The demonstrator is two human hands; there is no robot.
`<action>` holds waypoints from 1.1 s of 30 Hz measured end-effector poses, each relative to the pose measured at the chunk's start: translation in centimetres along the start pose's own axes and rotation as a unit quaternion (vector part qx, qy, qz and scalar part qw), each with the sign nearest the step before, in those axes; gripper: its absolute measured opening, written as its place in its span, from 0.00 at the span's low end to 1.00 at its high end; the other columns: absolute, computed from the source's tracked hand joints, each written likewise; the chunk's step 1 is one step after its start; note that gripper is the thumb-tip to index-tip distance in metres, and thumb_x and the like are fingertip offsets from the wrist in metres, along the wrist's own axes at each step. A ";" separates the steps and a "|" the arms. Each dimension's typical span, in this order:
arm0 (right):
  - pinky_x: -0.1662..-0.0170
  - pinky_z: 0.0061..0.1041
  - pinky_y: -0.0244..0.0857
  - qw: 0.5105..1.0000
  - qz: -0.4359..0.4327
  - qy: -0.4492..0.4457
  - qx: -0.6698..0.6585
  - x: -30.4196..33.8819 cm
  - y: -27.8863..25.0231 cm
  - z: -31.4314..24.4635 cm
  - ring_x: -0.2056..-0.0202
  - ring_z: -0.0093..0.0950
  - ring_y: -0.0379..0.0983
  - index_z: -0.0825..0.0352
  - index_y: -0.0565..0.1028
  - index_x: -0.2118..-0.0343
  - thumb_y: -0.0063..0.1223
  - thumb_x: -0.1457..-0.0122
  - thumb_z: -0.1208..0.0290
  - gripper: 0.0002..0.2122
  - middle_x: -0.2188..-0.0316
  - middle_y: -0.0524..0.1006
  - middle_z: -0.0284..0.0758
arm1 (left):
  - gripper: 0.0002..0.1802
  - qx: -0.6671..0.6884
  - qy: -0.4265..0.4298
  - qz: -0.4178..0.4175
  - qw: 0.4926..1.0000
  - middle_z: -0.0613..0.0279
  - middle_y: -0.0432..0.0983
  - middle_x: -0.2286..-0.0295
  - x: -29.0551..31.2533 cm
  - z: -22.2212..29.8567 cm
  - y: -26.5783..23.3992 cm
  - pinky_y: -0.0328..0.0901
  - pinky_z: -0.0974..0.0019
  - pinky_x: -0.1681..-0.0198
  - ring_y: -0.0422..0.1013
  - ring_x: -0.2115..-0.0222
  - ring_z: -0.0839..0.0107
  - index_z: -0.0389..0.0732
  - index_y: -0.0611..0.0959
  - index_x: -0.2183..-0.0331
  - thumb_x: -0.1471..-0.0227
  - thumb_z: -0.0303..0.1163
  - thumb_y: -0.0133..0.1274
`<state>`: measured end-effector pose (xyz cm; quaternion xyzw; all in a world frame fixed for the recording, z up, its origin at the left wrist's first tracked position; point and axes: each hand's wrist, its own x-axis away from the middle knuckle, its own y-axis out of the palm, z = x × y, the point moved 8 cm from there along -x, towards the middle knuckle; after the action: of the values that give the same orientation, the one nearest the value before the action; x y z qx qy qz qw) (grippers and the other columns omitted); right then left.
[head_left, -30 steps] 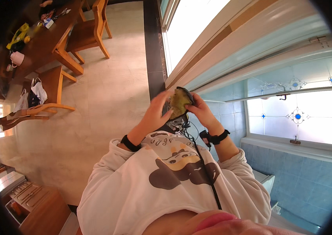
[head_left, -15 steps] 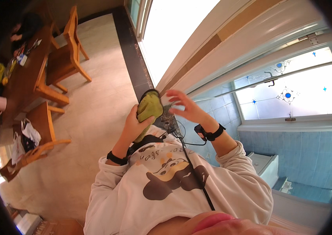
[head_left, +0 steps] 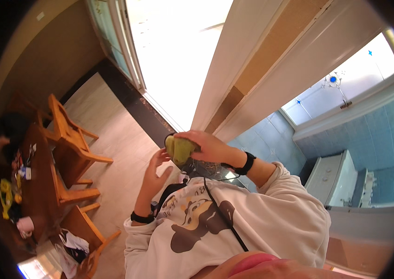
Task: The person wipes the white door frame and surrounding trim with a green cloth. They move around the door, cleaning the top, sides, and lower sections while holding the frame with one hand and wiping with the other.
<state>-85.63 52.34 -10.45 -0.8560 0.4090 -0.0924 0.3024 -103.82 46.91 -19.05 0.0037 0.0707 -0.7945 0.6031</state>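
A soft olive-green item with a dark rim, perhaps cloth, is held up in front of my chest; its exact kind cannot be made out. Over its top and right side curl the fingers of my right hand, gripping it. My left hand is open just beside its lower left, thumb and fingers apart, the fingertips close to its edge; whether they touch it I cannot tell. Each wrist wears a black band. A black cable runs down my light sweatshirt.
At the left, a wooden table bears small items and a pink cup. Wooden chairs surround it, one with white bags. A person in dark clothes is at its far end. A white door frame and blue-tiled room lie right.
My right hand has moved from open beside the green item to gripping it. The left hand has let go and opened. The view has turned, shifting the table and chairs lower.
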 end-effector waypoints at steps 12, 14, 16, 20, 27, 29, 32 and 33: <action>0.47 0.39 0.66 0.942 0.245 0.099 0.207 3.0 -8.5 -1.9 0.50 0.44 0.71 0.56 0.71 0.40 0.61 0.53 0.81 0.33 0.52 0.74 0.40 | 0.16 -0.119 -0.083 0.033 0.989 0.59 0.80 0.60 -23.0 -22.8 -26.2 0.71 0.68 0.53 0.76 0.60 0.73 0.34 0.77 0.50 0.38 0.27 0.54; 0.49 0.40 0.66 0.895 0.323 0.113 0.287 3.7 -9.1 -3.4 0.53 0.43 0.71 0.53 0.73 0.41 0.61 0.54 0.81 0.32 0.53 0.74 0.38 | 0.15 -0.083 0.018 0.061 0.995 0.60 0.80 0.60 -32.3 -18.5 -25.3 0.70 0.69 0.52 0.76 0.59 0.73 0.33 0.78 0.51 0.38 0.29 0.54; 0.52 0.38 0.65 0.814 0.391 0.130 0.409 4.0 -9.8 -5.6 0.55 0.40 0.71 0.50 0.74 0.42 0.61 0.53 0.80 0.32 0.53 0.74 0.36 | 0.16 -0.019 0.113 -0.020 0.993 0.58 0.80 0.59 -39.8 -10.5 -20.3 0.70 0.68 0.51 0.76 0.58 0.70 0.33 0.79 0.51 0.37 0.31 0.54; 0.54 0.37 0.61 0.608 0.471 0.215 0.602 4.0 -12.3 -9.1 0.56 0.35 0.70 0.46 0.76 0.43 0.61 0.53 0.79 0.32 0.53 0.73 0.32 | 0.15 0.043 0.278 -0.137 0.950 0.54 0.80 0.57 -42.7 8.3 -8.6 0.70 0.67 0.50 0.77 0.57 0.68 0.32 0.78 0.50 0.36 0.27 0.51; 0.44 0.47 0.56 0.427 0.566 0.226 0.668 4.8 -20.5 -17.3 0.47 0.40 0.66 0.49 0.73 0.40 0.63 0.56 0.78 0.35 0.48 0.72 0.36 | 0.14 0.046 0.394 -0.341 0.852 0.58 0.83 0.61 -29.8 21.2 -2.1 0.73 0.67 0.53 0.80 0.59 0.68 0.36 0.82 0.54 0.42 0.16 0.54; 0.51 0.45 0.65 0.358 0.566 0.192 0.718 4.7 -24.4 -22.7 0.51 0.43 0.71 0.52 0.74 0.41 0.64 0.55 0.77 0.33 0.50 0.74 0.40 | 0.12 0.056 0.373 -0.378 0.846 0.58 0.83 0.61 -28.7 21.1 -1.6 0.73 0.66 0.54 0.80 0.59 0.69 0.37 0.83 0.55 0.42 0.18 0.55; 0.55 0.43 0.68 0.255 0.588 0.115 0.759 4.4 -27.8 -28.9 0.56 0.46 0.73 0.57 0.76 0.46 0.63 0.53 0.77 0.27 0.54 0.76 0.42 | 0.10 0.056 0.368 -0.384 0.845 0.59 0.83 0.61 -28.5 20.7 -0.9 0.73 0.65 0.52 0.79 0.59 0.69 0.38 0.85 0.58 0.41 0.19 0.55; 0.55 0.43 0.68 0.238 0.588 0.105 0.766 4.4 -28.0 -29.5 0.56 0.46 0.73 0.58 0.76 0.46 0.63 0.53 0.77 0.26 0.54 0.76 0.42 | 0.10 0.060 0.365 -0.380 0.848 0.60 0.84 0.61 -28.6 20.6 -0.7 0.72 0.65 0.52 0.79 0.58 0.69 0.39 0.85 0.58 0.41 0.19 0.55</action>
<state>-76.70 49.43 29.39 0.2782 0.5614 -0.2477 0.7390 -95.05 72.12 4.02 0.3030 0.2338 -0.9055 0.1833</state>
